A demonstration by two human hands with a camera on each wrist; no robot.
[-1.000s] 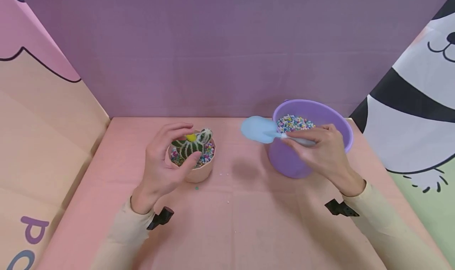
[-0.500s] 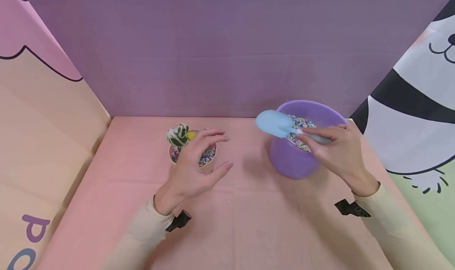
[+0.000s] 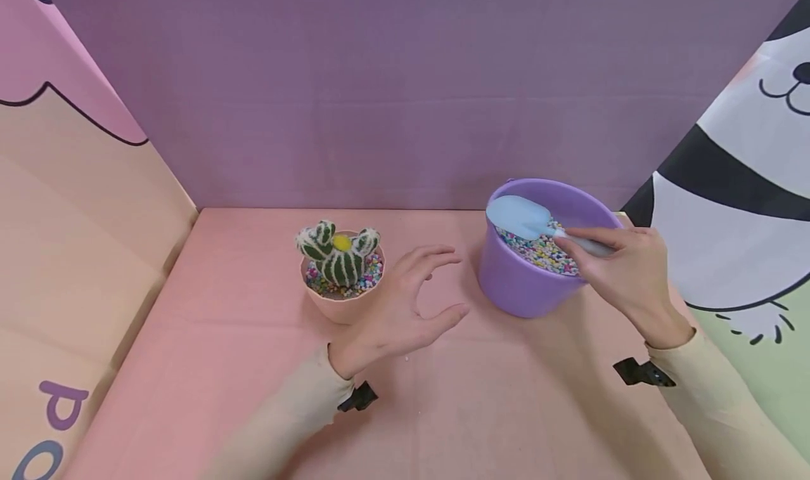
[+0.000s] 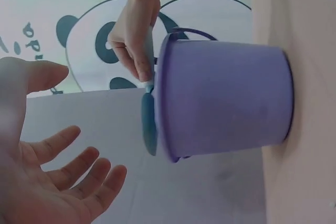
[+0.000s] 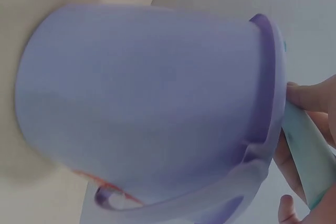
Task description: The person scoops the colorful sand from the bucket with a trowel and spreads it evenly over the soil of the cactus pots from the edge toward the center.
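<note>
My right hand [image 3: 623, 266] pinches the handle of a light blue toy shovel [image 3: 519, 216], its blade over the mouth of a purple bucket [image 3: 528, 283]. Small multicoloured pebbles [image 3: 547, 255] fill part of the bucket. My left hand [image 3: 401, 308] is in the air between the bucket and a potted cactus, fingers spread in a loose curve and holding nothing. The cactus [image 3: 342, 266], green with white fuzz and a yellow top, stands in a peach pot [image 3: 335, 308] among similar pebbles. In the left wrist view the shovel [image 4: 149, 124] lies alongside the bucket's rim.
Pink cloth [image 3: 253, 367] covers the table. A purple backdrop [image 3: 405, 100] rises behind, with printed panels on both sides, a panda [image 3: 728, 227] on the right one. A stray pebble [image 3: 407, 358] lies on the cloth. The bucket's handle [image 5: 184, 200] hangs down its side.
My left hand has moved right, away from the cactus, which is now uncovered. The right hand has carried the shovel right, from beside the bucket to over its mouth.
</note>
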